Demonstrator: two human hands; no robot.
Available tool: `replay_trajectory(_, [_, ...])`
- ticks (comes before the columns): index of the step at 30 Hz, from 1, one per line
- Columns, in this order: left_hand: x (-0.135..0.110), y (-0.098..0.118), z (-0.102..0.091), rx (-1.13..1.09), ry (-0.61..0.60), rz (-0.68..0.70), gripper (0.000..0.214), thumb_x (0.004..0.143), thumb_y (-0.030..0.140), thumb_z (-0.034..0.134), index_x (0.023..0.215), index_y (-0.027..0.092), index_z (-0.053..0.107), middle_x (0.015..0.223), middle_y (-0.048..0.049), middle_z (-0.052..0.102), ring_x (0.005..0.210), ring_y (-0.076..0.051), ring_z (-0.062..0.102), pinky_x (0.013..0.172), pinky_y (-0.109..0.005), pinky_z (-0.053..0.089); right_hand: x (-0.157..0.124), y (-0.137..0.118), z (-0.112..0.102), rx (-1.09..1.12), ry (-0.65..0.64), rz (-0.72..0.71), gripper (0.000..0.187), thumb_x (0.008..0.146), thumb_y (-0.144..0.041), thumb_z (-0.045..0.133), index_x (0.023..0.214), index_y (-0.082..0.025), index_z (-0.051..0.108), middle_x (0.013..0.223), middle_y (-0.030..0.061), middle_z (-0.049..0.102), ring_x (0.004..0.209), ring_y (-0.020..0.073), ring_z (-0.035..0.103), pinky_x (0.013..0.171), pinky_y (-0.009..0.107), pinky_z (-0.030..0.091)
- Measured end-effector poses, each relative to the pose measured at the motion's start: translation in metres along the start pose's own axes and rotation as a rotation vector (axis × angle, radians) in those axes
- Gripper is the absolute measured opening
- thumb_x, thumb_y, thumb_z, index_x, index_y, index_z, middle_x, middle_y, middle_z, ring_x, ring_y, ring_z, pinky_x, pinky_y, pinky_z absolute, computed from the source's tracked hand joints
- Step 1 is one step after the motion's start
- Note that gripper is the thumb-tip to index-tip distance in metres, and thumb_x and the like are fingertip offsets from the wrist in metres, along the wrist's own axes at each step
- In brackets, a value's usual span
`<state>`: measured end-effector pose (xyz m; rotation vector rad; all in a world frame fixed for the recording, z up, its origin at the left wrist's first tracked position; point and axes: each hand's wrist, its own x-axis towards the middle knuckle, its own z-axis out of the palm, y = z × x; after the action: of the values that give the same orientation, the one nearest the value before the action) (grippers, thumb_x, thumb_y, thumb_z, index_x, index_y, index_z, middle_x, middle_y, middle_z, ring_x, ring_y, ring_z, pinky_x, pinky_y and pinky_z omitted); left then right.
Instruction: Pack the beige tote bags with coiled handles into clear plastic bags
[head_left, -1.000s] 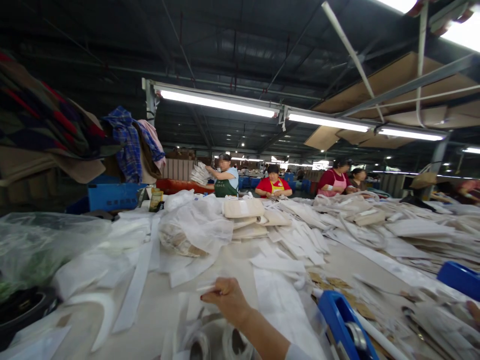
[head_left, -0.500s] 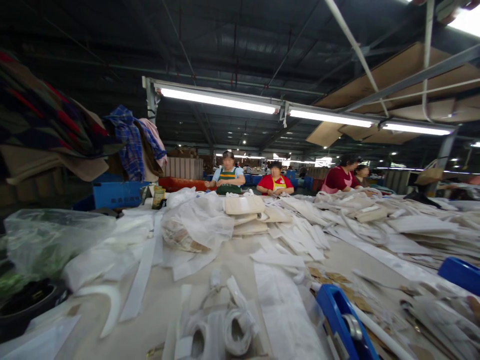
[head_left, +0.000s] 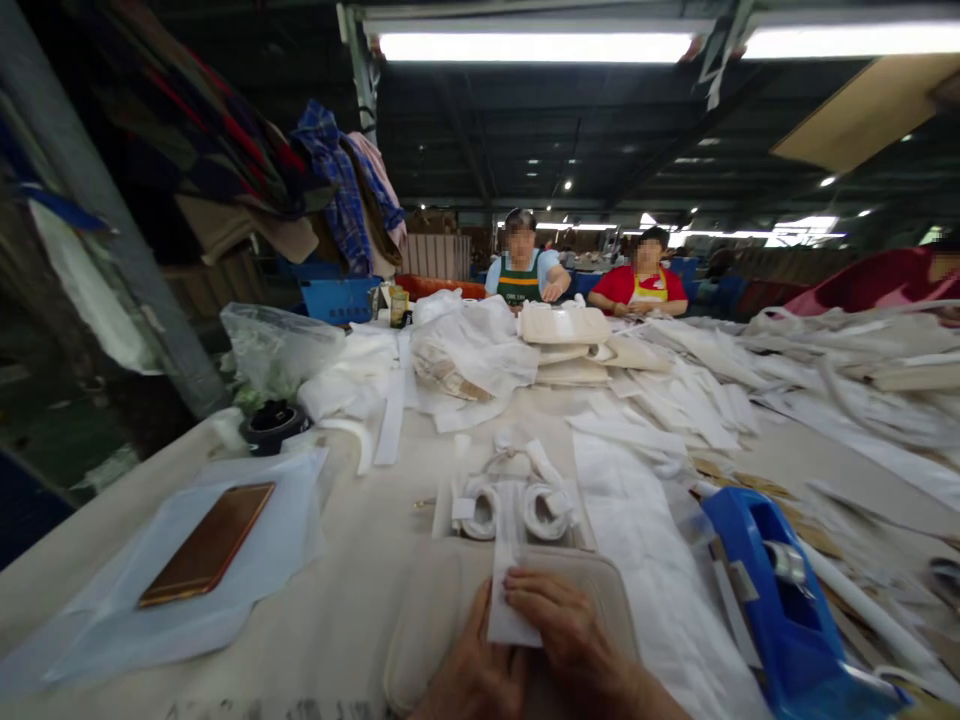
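A beige padded bag (head_left: 609, 590) lies flat at the front of the table. Over its middle runs a white strip (head_left: 511, 622), which looks like paper or thin foam and passes up between two white-wrapped rolled straps (head_left: 547, 510). My left hand (head_left: 480, 665) is closed at the strip's lower left edge, its thumb side against it. From the right, my right hand (head_left: 559, 625) has its fingers bent over the strip's edge, also closed on it. The undersides of both hands are hidden.
A phone (head_left: 208, 545) lies on white sheets at left. To the right is a blue tape dispenser (head_left: 780, 590), beside a long white sheet (head_left: 630, 540). Wrapped pieces and plastic (head_left: 472, 350) are heaped behind. Co-workers (head_left: 521, 265) sit across the table.
The view has tilted down and swung left. Both my hands, the beige bag and the phone have come into view, with my hands on the white strip.
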<state>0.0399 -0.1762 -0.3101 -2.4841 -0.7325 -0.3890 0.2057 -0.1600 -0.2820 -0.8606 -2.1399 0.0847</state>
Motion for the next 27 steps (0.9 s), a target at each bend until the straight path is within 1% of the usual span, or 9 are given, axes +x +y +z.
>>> replay_trajectory(1, [0.000,0.001,0.006,0.017,0.109,0.003,0.035,0.086,0.014,0.047,0.120,0.004,0.050,0.113,-0.0158,0.062,0.110,-0.030,0.055,0.100,-0.048,0.040,0.002,-0.002,-0.004,-0.001,0.016,-0.011,0.033,0.095,-0.021,0.036,0.103,-0.018,0.068,0.098,0.0095,0.072,0.096,0.0164,0.067,0.088,0.026,0.053])
replay_trajectory(3, [0.002,0.003,0.016,0.032,0.300,-0.004,0.032,0.084,0.013,0.045,0.113,0.001,0.053,0.103,-0.0161,0.065,0.102,-0.031,0.060,0.101,-0.051,0.036,0.005,-0.004,-0.010,0.007,0.022,-0.030,0.032,0.095,-0.019,0.037,0.101,-0.017,0.069,0.096,0.0098,0.073,0.095,0.0163,0.067,0.087,0.026,0.054])
replay_trajectory(5, [0.005,0.003,0.021,0.017,0.384,-0.038,0.031,0.082,0.013,0.043,0.110,0.002,0.054,0.100,-0.0159,0.066,0.098,-0.030,0.062,0.105,-0.051,0.031,0.005,-0.005,-0.011,0.016,0.018,-0.033,0.032,0.095,-0.017,0.037,0.100,-0.017,0.068,0.096,0.0103,0.072,0.095,0.0165,0.067,0.087,0.026,0.054])
replay_trajectory(8, [0.008,0.003,0.021,-0.016,0.442,-0.070,0.030,0.081,0.010,0.041,0.107,0.002,0.055,0.096,-0.0156,0.067,0.097,-0.028,0.063,0.108,-0.051,0.028,0.001,-0.004,-0.010,0.027,0.017,-0.040,0.031,0.094,-0.016,0.038,0.103,-0.018,0.067,0.096,0.0103,0.072,0.095,0.0172,0.067,0.085,0.028,0.056])
replay_trajectory(11, [0.008,0.003,0.021,-0.026,0.487,-0.053,0.029,0.081,0.009,0.040,0.105,0.003,0.056,0.093,-0.0157,0.067,0.097,-0.029,0.063,0.107,-0.052,0.029,-0.003,-0.003,-0.009,0.032,0.017,-0.058,0.031,0.093,-0.015,0.038,0.105,-0.019,0.066,0.096,0.0092,0.072,0.096,0.0175,0.067,0.085,0.029,0.056])
replay_trajectory(15, [0.007,0.007,0.028,0.010,0.530,-0.063,0.028,0.081,0.008,0.040,0.102,0.002,0.057,0.090,-0.0173,0.067,0.095,-0.029,0.063,0.107,-0.053,0.031,-0.005,-0.003,-0.010,0.052,0.025,-0.090,0.031,0.093,-0.014,0.036,0.107,-0.020,0.063,0.095,0.0088,0.073,0.096,0.0171,0.067,0.084,0.028,0.056])
replay_trajectory(19, [0.006,0.010,0.034,-0.011,0.624,-0.135,0.025,0.077,0.006,0.041,0.094,0.005,0.059,0.086,-0.0164,0.068,0.094,-0.028,0.065,0.105,-0.048,0.037,-0.008,-0.004,-0.011,0.090,-0.028,-0.067,0.033,0.091,-0.012,0.037,0.112,-0.022,0.060,0.095,0.0086,0.072,0.096,0.0171,0.066,0.086,0.029,0.055])
replay_trajectory(23, [0.003,0.009,0.034,-0.030,0.616,-0.122,0.022,0.076,0.006,0.040,0.087,0.006,0.059,0.085,-0.0180,0.068,0.096,-0.027,0.064,0.105,-0.048,0.038,-0.011,-0.005,-0.012,0.125,-0.043,-0.060,0.038,0.089,-0.009,0.039,0.117,-0.025,0.058,0.094,0.0074,0.072,0.097,0.0168,0.066,0.087,0.028,0.054])
replay_trajectory(27, [0.001,0.007,0.030,-0.037,0.593,-0.114,0.024,0.077,0.005,0.039,0.087,0.006,0.060,0.087,-0.0193,0.068,0.099,-0.027,0.063,0.101,-0.048,0.043,-0.011,-0.006,-0.014,0.091,-0.080,-0.067,0.038,0.090,-0.011,0.036,0.119,-0.024,0.057,0.096,0.0088,0.072,0.098,0.0178,0.066,0.086,0.029,0.054])
